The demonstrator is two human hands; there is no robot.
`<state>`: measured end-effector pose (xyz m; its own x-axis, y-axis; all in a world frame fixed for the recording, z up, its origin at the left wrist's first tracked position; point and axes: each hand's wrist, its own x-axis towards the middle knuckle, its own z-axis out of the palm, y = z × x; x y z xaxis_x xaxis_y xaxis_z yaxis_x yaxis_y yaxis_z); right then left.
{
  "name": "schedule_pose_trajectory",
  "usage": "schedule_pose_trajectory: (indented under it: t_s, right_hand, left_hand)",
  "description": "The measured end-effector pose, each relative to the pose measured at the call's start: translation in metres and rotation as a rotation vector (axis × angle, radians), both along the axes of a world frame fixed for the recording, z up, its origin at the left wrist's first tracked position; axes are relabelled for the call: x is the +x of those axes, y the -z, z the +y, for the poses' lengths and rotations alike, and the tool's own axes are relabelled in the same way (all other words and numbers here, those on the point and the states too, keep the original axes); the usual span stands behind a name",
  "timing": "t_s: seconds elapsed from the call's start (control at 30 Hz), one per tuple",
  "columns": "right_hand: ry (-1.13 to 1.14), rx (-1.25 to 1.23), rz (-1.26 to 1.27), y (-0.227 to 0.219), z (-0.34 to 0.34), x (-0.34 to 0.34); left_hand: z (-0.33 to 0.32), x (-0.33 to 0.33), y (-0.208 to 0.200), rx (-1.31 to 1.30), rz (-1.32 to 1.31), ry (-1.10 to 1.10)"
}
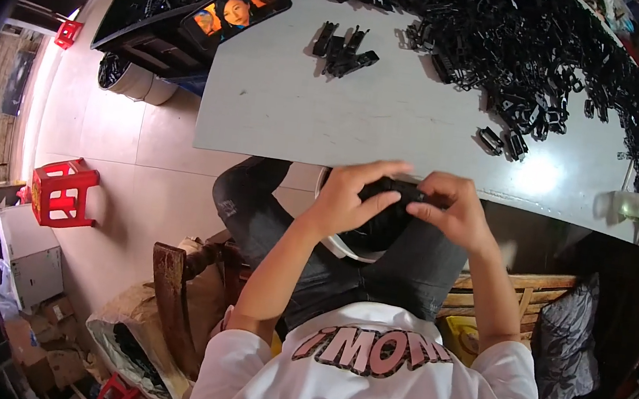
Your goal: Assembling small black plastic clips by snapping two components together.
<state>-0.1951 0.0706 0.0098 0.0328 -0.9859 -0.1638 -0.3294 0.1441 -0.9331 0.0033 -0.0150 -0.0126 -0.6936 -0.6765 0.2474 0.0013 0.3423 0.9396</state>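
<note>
Over my lap, just off the table's front edge, both hands close on a small black plastic part [404,190]. My left hand [350,197] pinches its left end between thumb and fingers. My right hand [454,208] grips its right end, the thumb along the near side. The fingers cover much of the part, so its exact kind cannot be made out. Below the hands, a pale bucket [345,250] stands between my knees with dark contents. On the table [291,108], a few black clip-like parts [345,55] lie in a small group, and two similar pieces [502,142] rest farther right.
A large heap of black parts [528,58] covers the table's far right. A phone [239,10] with a lit screen leans at the left beside a black container [148,35]. A clear jar [637,207] stands at the right edge. A red stool [65,192] is on the floor.
</note>
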Motion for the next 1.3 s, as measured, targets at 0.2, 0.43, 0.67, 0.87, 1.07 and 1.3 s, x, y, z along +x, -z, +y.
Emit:
schedule_pose_trajectory:
  t_s: [0.2, 0.43, 0.67, 0.87, 1.07, 1.3]
  right_hand:
    - [0.093, -0.072, 0.252, 0.013, 0.026, 0.006]
    - [0.303, -0.217, 0.386, -0.002, 0.033, -0.02]
    - [0.502, -0.467, 0.599, -0.012, -0.006, -0.053]
    - [0.412, -0.483, 1.04, 0.002, -0.08, -0.053]
    - [0.29, -0.527, 1.247, 0.009, -0.098, -0.068]
    - [0.361, -0.377, 0.569, 0.001, -0.075, -0.05]
  left_hand:
    - [0.014, -0.007, -0.005, -0.126, -0.26, 0.062]
    - [-0.093, -0.037, -0.011, -0.845, -0.419, -0.362]
    - [-0.117, -0.031, 0.013, -0.836, -0.664, -0.376]
    - [-0.088, -0.012, 0.009, -0.817, -0.684, -0.371]
    - [-0.083, -0.01, 0.009, -0.745, -0.588, -0.344]
    - [-0.083, -0.007, 0.013, -0.739, -0.588, -0.364]
